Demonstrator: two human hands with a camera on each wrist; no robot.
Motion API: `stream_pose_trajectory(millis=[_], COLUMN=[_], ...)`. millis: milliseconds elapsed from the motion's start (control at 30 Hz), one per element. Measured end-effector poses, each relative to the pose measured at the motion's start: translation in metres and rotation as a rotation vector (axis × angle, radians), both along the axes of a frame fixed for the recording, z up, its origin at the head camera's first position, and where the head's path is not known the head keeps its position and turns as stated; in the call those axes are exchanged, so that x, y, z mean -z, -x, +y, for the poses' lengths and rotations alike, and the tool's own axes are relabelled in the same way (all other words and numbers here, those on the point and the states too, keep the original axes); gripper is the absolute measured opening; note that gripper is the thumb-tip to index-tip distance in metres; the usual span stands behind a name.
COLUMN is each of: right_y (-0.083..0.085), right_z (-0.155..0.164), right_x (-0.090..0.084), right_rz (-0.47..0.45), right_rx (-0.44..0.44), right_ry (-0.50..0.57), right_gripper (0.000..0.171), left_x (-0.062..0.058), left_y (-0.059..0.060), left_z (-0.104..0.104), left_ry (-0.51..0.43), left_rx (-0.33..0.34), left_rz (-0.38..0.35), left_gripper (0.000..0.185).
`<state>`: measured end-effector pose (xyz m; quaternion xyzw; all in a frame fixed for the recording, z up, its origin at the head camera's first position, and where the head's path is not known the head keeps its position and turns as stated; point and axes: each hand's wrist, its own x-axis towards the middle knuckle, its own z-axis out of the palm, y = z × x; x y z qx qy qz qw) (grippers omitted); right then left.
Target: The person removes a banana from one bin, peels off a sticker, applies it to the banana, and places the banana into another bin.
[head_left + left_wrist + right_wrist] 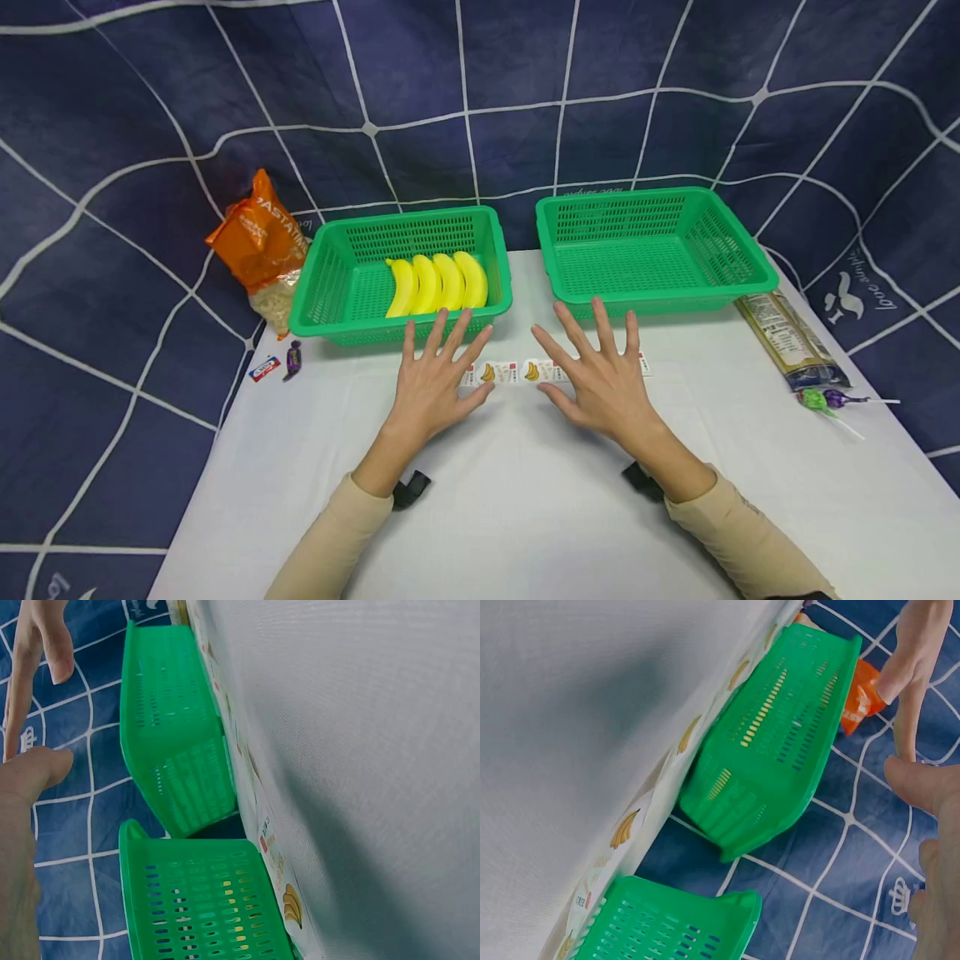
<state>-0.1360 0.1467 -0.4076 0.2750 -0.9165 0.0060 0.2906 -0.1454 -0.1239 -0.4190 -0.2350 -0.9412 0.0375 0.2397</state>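
Both hands hover over the white table, palms down with fingers spread, and hold nothing. The left hand is just in front of the left green basket, its fingertips overlapping the basket's front rim in the head view. Inside that basket several yellow bananas lie side by side. My right hand is in front of the right green basket, which has a bare bottom. Between and under the hands runs a strip of banana-printed labels, partly hidden by the fingers.
An orange pasta bag leans beside the left basket, with two small wrapped sweets in front of it. On the right lie a long clear food packet and two lollipops. A blue gridded cloth hangs behind the table.
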Motion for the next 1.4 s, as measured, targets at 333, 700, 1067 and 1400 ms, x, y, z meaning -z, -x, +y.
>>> stream_pose_trajectory(millis=[333,700,1067,1400], right_y=[0.000,-0.003,-0.004,-0.007], right_z=[0.001,-0.001,-0.002,-0.004], right_x=[0.000,0.001,0.000,-0.003], right_rz=[0.020,0.008,-0.007,-0.002], right_rx=[-0.011,-0.018,-0.016,-0.025], right_ry=[0.014,0.006,0.025,0.034], right_gripper=[0.075,0.077,0.075,0.073], left_x=[0.000,0.002,-0.022,-0.035], left_y=[0.000,0.000,0.016,0.042], left_z=[0.000,-0.002,-0.040,-0.120], left_ry=[0.013,-0.007,-0.231,-0.576], left_rx=[0.003,-0.010,-0.070,-0.284], left_rz=[-0.002,-0.012,-0.003,-0.130], left_gripper=[0.083,0.086,0.090,0.087])
